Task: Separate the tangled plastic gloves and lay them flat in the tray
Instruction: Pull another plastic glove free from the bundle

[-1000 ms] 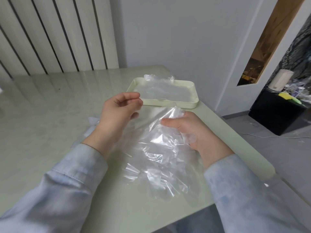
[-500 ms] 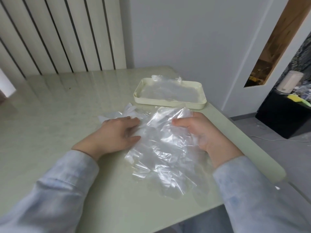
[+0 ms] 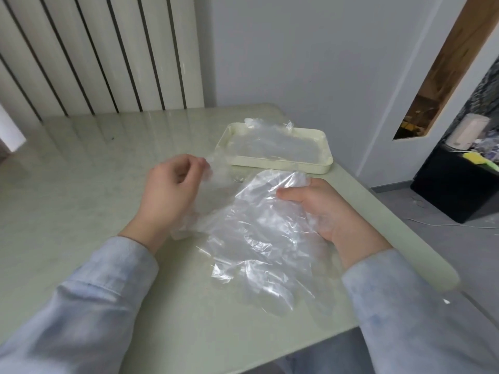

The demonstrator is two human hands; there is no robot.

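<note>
**Plastic gloves (image 3: 256, 233) tangled on desk (image 3: 81, 184), near side of tray (image 3: 280, 165)**

Left hand (image 3: 172, 193) pinches one loose glove (image 3: 218, 176); peel slowly toward tray. Right hand (image 3: 329, 209), curled round the pile's edge, should pin the rest.

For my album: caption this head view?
Left hand and right hand grip crumpled clear plastic gloves near a cream rectangular tray.

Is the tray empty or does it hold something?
Not empty: clear plastic lies spread inside the tray, crumpled over its far rim.
</note>
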